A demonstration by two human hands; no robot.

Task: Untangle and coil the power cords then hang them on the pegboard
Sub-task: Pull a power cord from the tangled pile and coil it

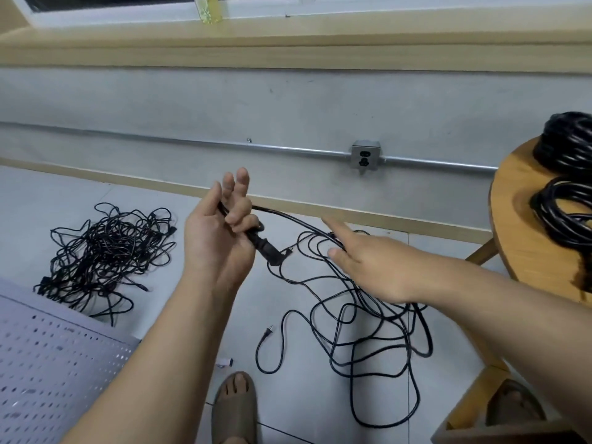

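Head view, the only one: L hand (221, 225) is gripping a black cord (282, 214) at its plug end, lower fingers curling round it and two fingers sticking up loose. The plug (269, 251) is poking out just below-right of that palm. From the L hand the cord is running right, toward the R hand (368, 264), then dropping into loose loops on the floor under and beyond the R wrist. R hand is lying palm-down over those loops w/ index finger straight. Can't tell if it's pinching the cord or just touching it, since the other fingers are hiding underneath. Judging by this, the step is feeding the cord into a coil. To do it well: L hand should be acting as the anchor, plug staying put, while R is sliding along one strand only and bringing even loops back to the L palm. Loops near the R hand are crossing each other, so pulling hard is probably going to tighten a knot; better to be lifting and shaking slack free first. A second plug end (267, 331) is lying below the L wrist. A tangled heap (105, 251) is sitting well left of the L hand, not yet sorted. The pegboard (48, 363) is lying below-left of the L forearm w/ nothing hanging on it. Finished coils (563, 213) are resting on a round table (512, 225), right of the R arm.
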